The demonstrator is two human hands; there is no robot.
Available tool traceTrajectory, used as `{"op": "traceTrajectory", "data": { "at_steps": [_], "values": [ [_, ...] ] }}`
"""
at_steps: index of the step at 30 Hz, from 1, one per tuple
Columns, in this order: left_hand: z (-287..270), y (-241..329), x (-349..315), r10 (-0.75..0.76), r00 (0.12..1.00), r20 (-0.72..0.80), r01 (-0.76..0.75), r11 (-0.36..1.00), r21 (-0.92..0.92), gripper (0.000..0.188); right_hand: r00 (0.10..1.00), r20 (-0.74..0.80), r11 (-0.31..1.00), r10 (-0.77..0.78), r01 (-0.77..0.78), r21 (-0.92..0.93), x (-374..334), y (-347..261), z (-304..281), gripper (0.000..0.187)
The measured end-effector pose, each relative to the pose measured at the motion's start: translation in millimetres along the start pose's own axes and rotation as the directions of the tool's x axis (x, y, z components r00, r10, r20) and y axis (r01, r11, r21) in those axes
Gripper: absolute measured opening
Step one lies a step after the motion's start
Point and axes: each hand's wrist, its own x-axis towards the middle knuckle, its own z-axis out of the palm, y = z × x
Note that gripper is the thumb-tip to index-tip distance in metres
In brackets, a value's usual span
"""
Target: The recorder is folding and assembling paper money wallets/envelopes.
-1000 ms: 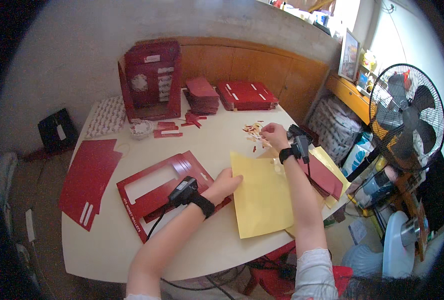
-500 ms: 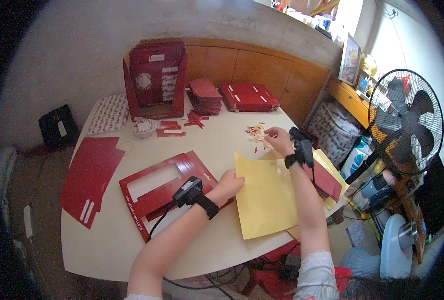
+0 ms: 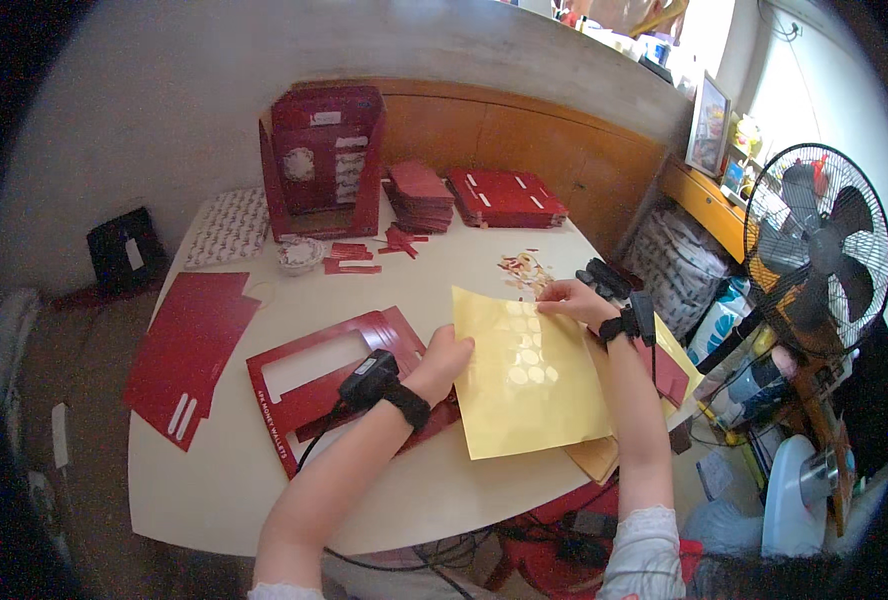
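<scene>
My left hand [image 3: 443, 360] is closed on the left edge of a yellow sheet [image 3: 524, 410] with rows of shiny pale round stickers [image 3: 526, 357] on its upper half. At the sheet's top edge, my right hand [image 3: 570, 298] pinches it between thumb and fingers. The sheet is tilted up off the table. Under my left wrist lies a flat red cardboard panel [image 3: 294, 432] with cut-out windows. A little pile of small red and cream paper scraps [image 3: 526, 266] lies just beyond my right fingers. Red card pieces [image 3: 670, 376] lie beside my right forearm, partly hidden by it.
Along the far side of the white table [image 3: 204, 500] stand a red display box [image 3: 274, 180], a stack of red cards [image 3: 421, 200] and a stack of red panels [image 3: 509, 200]. Another red panel [image 3: 189, 350] lies at left. A black fan [image 3: 819, 245] stands at right.
My right hand has come down from near the scraps to the sheet's top edge. The sheet has lifted and moved slightly left, and its round stickers now show. My left hand keeps its hold.
</scene>
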Motion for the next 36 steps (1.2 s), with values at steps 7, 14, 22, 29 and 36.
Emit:
{"op": "traceTrajectory", "data": {
  "at_steps": [7,14,22,29,36],
  "values": [
    [-5,-2,-2,-0.034,0.999,0.009,0.034,0.999,-0.001,0.030,0.987,-0.117,0.984,0.108,-0.090,0.152,19,11,15,0.023],
    [-1,-1,-3,-0.042,0.999,-0.033,0.042,0.999,-0.017,0.029,0.805,-0.592,0.986,0.035,-0.124,-0.112,48,23,23,0.019],
    [-4,-8,2,-0.030,0.999,-0.037,0.032,0.999,0.033,0.028,0.743,-0.658,0.982,-0.118,-0.012,-0.189,56,37,21,0.018],
    [0,0,-4,0.003,0.999,-0.047,-0.002,1.000,0.028,0.029,0.765,-0.640,0.958,-0.073,-0.125,-0.259,42,13,20,0.017],
    [-4,3,-7,-0.081,0.995,0.052,0.086,0.992,-0.092,0.029,0.738,-0.650,0.980,-0.181,0.081,-0.181,32,-15,45,0.018]
  ]
}}
